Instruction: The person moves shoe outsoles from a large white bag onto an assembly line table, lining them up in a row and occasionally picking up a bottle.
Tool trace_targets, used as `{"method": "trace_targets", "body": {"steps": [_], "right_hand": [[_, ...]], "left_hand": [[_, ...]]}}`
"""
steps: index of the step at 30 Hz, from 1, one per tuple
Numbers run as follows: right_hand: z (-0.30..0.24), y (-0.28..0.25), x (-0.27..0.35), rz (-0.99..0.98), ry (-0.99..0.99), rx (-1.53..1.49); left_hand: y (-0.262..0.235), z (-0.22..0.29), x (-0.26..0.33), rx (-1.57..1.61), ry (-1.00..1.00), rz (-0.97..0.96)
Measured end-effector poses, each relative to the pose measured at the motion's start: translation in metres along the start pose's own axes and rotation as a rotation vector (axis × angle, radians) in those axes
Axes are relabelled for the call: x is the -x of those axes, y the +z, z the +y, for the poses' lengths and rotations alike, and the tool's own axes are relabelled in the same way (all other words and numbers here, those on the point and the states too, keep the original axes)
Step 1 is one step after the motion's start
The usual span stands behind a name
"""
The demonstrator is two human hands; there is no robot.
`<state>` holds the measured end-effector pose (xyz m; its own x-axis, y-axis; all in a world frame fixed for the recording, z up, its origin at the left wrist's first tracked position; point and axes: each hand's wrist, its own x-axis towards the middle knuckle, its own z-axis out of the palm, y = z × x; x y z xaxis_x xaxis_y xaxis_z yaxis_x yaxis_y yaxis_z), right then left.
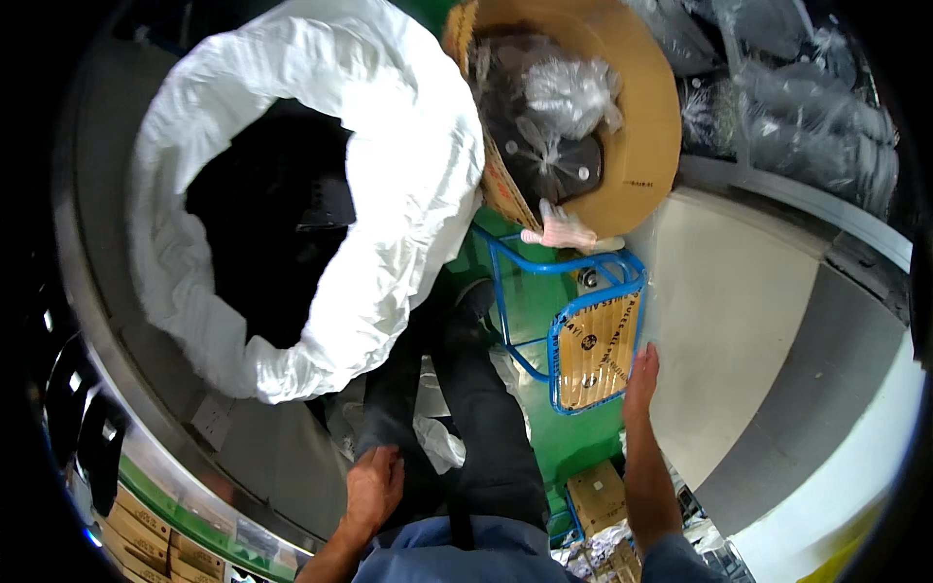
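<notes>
My left hand [376, 483] is by my left thigh, its fingers loosely curled with nothing seen in them. My right hand [641, 379] is raised beside a blue metal chair [595, 342], fingers stretched upward and holding nothing. The chair's flat panel is covered with brown cardboard and printed tape. A pale knitted glove [562, 229] lies on the blue frame at the foot of an open cardboard box [637, 126]. Dark parts in clear plastic bags [554, 160] lie in that box. Ahead on the left is a large white sack [408, 146], its mouth folded wide and its inside dark.
Wrapped dark goods [807, 107] are stacked at the far right. A pale panel [729, 321] stands right of the chair. Small cartons [141, 530] are at the lower left, and another carton [596, 496] is near my right forearm. Crumpled plastic [439, 442] lies on the green floor [559, 442] about my legs.
</notes>
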<state>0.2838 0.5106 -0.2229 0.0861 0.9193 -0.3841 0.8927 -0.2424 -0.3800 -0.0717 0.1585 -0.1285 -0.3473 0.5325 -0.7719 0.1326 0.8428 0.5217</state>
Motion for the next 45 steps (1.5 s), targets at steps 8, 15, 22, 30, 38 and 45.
{"method": "trace_targets", "body": {"steps": [8, 15, 22, 30, 38, 45], "right_hand": [[0.055, 0.054, -0.036, 0.102, -0.215, 0.101], [0.035, 0.055, -0.040, 0.129, -0.205, 0.138], [0.043, 0.046, -0.035, 0.054, -0.162, 0.152], [0.038, 0.045, -0.039, 0.063, -0.186, 0.133], [0.037, 0.046, -0.041, 0.057, -0.214, 0.166], [0.042, 0.051, -0.039, 0.116, -0.213, 0.188]], "left_hand": [[0.177, 0.074, -0.242, -0.147, 0.585, 0.001], [0.403, 0.103, -0.439, -0.459, 0.881, 0.042], [0.500, 0.111, -0.504, -0.293, 0.947, -0.117], [0.523, 0.103, -0.523, -0.233, 0.987, -0.242], [0.435, 0.108, -0.459, -0.347, 1.015, -0.007], [0.318, 0.087, -0.353, -0.202, 0.912, -0.031]]}}
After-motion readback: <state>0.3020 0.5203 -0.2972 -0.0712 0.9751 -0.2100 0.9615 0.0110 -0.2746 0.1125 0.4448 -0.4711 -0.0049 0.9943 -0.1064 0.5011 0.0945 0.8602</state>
